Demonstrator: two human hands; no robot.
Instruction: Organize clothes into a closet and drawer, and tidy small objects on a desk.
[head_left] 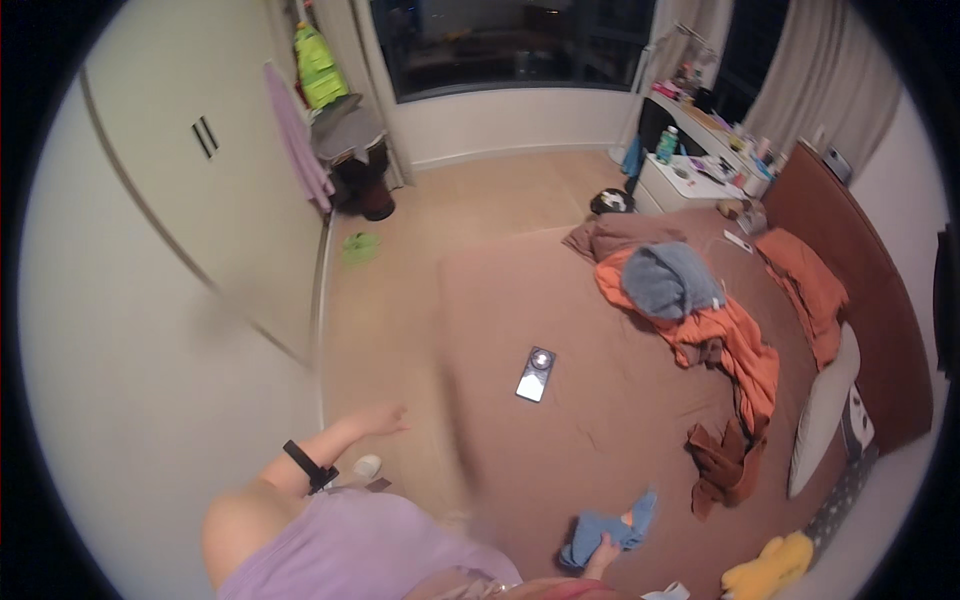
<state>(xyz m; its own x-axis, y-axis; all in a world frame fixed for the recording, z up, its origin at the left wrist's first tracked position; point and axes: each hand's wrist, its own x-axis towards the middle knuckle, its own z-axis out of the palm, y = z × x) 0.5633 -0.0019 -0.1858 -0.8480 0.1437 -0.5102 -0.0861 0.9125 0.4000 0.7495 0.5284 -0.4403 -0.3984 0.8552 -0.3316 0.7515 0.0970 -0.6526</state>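
Observation:
Near the bottom edge my right hand (602, 556) grips a crumpled blue cloth (600, 532), held low over the brown bed sheet (480, 330). A small orange patch shows on the cloth; whether it is a garment I cannot make out. My left arm, with a black band around it, reaches out over the floor beside the bed. Its fingers stretch apart, and nothing lies in my left hand (385, 420). A phone-like dark device (537, 374) with a round part and a bright lower half rests on the middle of the bed.
Orange bedding (735, 340), a grey-blue bundle (670, 280) and a rust-brown cloth (725, 465) lie across the bed's right side. A yellow plush toy (770, 568) sits at the lower right. Pale wardrobe doors (190, 200) line the left; green slippers (360, 247) are on the floor.

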